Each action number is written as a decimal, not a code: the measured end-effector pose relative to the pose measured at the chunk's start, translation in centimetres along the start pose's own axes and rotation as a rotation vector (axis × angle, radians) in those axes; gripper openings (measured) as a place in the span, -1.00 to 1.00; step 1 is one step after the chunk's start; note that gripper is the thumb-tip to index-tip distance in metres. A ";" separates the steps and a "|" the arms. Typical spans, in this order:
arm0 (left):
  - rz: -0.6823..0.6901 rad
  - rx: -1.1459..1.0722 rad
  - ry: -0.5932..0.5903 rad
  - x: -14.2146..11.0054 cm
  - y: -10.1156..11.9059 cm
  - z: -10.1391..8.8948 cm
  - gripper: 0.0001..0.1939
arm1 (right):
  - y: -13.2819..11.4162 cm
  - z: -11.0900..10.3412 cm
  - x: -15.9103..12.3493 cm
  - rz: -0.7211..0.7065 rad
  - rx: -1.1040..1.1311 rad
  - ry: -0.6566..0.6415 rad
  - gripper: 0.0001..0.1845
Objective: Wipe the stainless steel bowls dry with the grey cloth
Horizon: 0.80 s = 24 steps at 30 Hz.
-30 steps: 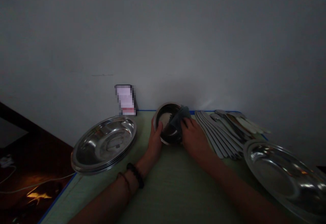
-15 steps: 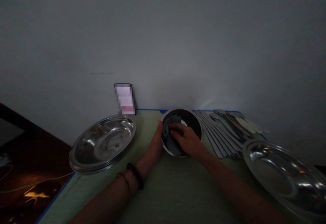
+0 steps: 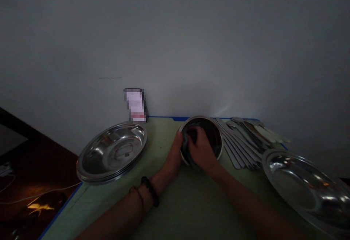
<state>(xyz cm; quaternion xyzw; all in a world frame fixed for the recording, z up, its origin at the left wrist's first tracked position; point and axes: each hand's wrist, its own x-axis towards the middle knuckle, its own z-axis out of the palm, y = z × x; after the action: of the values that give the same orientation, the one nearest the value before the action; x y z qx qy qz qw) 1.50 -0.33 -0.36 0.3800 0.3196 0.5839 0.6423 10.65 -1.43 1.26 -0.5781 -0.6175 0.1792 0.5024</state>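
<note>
A round metal bowl is tipped toward me near the table's back edge. My left hand grips its left side, the thumb at the rim and the other fingers hidden behind the wall. Inside the bowl, my right hand pinches a dark grey cloth against the left inner wall. Part of the cloth lies hidden under the fingers.
Stacked shallow metal dishes stand on the left, and another metal dish on the right. Several knives and other cutlery lie fanned beyond the bowl. A lit phone leans on the wall. The table is green.
Both hands and the bowl have shifted slightly right. My right hand has pushed deeper into the bowl with the cloth, which is now more bunched and covered.
</note>
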 end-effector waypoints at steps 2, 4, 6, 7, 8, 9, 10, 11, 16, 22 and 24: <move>-0.033 -0.018 -0.017 -0.1 0.0 0.2 -0.43 | -0.2 -0.1 0.2 0.027 0.134 -0.055 -0.78; -0.003 0.018 -0.005 0.0 0.2 0.1 -0.41 | -0.2 -0.2 0.1 0.024 0.205 -0.171 -0.79; 0.081 0.087 0.040 0.1 0.5 -0.1 -0.46 | -0.1 -0.3 -0.3 -0.030 0.209 -0.288 -0.79; 0.132 0.131 0.072 0.2 0.7 -0.2 -0.50 | -0.1 -0.3 -0.5 -0.076 0.183 -0.330 -0.78; 0.174 0.173 0.106 0.2 0.9 -0.3 -0.55 | 0.0 -0.3 -0.8 -0.131 0.131 -0.361 -0.77; 0.202 0.207 0.143 0.3 1.2 -0.4 -0.59 | 0.1 -0.3 -1.1 -0.187 0.055 -0.383 -0.74; 0.218 0.232 0.180 0.3 1.5 -0.4 -0.62 | 0.1 -0.3 -1.3 -0.239 -0.042 -0.402 -0.72; 0.232 0.252 0.220 0.4 1.7 -0.5 -0.64 | 0.2 -0.2 -1.5 -0.279 -0.156 -0.418 -0.70; 0.216 0.181 0.286 0.8 2.3 -0.6 -0.63 | 1.7 -0.3 -1.6 -0.279 -0.584 -0.309 -0.62; 0.156 0.141 0.160 1.0 1.7 -0.9 -0.61 | 3.3 -0.9 -0.3 -0.327 -0.590 -0.194 -0.43; 0.082 0.105 0.126 1.0 1.6 -1.0 -0.60 | 3.0 -1.0 0.0 -0.345 -0.547 -0.236 -0.41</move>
<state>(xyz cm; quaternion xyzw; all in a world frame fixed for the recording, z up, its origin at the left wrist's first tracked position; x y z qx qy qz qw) -0.02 0.81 0.56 0.3884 0.3736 0.6149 0.5758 13.06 -1.02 -0.72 -0.5538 -0.7852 -0.0150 0.2767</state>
